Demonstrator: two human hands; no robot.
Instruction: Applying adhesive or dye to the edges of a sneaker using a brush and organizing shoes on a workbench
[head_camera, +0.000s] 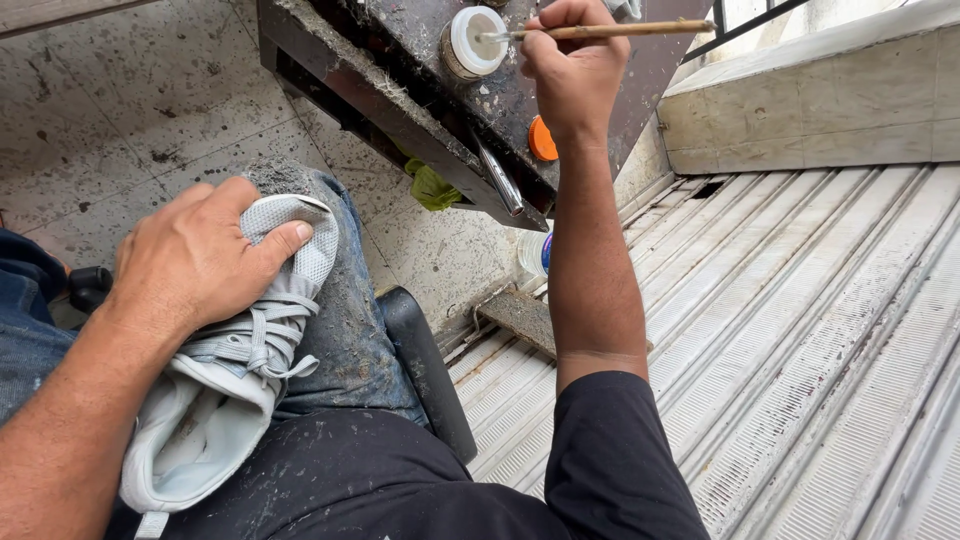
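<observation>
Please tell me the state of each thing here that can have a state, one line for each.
left hand: shut on sneaker
grey sneaker: laced, resting on knee
right hand: gripping brush
brush: tip in jar
small white jar: open
orange lid: off, lying on stand

Dark stained bench (400, 95): white jar (474, 41), orange cap (542, 140) on it.

- A street-side shoe-repair spot is showing here: a grimy, glue-spattered bench (500, 100) is standing at the top centre.
- A small open jar (473, 42) is sitting on it.
- A worn shoe (240, 350) is resting on a dusty knee at lower left.
- A ribbed metal shutter (800, 330) is filling the right.
</observation>
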